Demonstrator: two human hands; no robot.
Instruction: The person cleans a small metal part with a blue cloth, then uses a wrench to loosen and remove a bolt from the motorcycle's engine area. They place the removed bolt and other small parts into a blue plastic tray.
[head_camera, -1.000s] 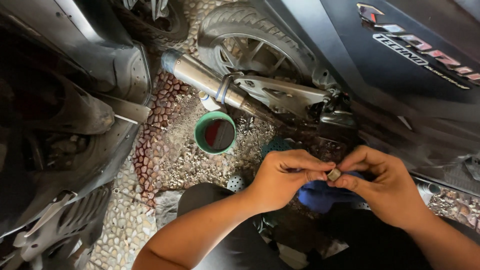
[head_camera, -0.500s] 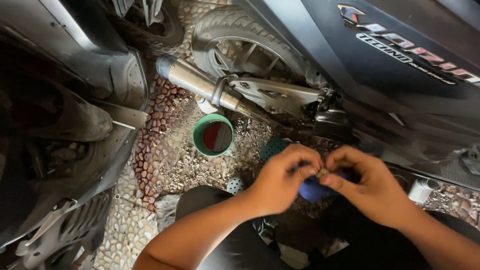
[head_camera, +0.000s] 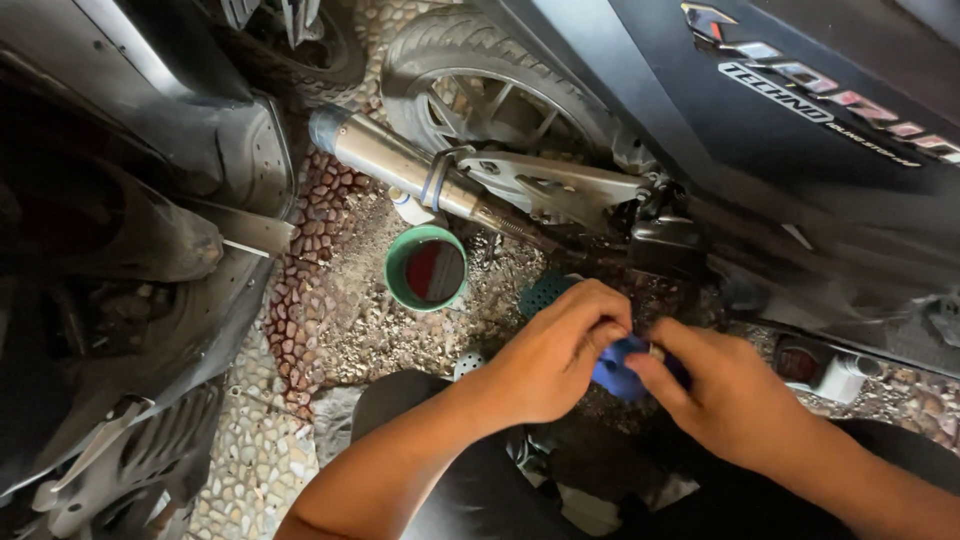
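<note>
Both hands meet low in the middle of the scene, just near of the scooter's underside: the left hand (head_camera: 555, 360) is closed round a blue cloth (head_camera: 612, 368) while the right hand (head_camera: 725, 395) pinches a small metal part (head_camera: 657, 351) against it with fingertips. The cloth looks soft and light, easy to bunch anywhere, whereas the part seems hard, tiny and likely greasy, so best gripped through the cloth. A green cup (head_camera: 427, 268) sits on the pebble ground (head_camera: 350, 320) to the left, below the exhaust pipe (head_camera: 400, 165).

Pebble floor (head_camera: 330, 330): green bowl (head_camera: 427, 268), scooter wheel (head_camera: 480, 90).
</note>
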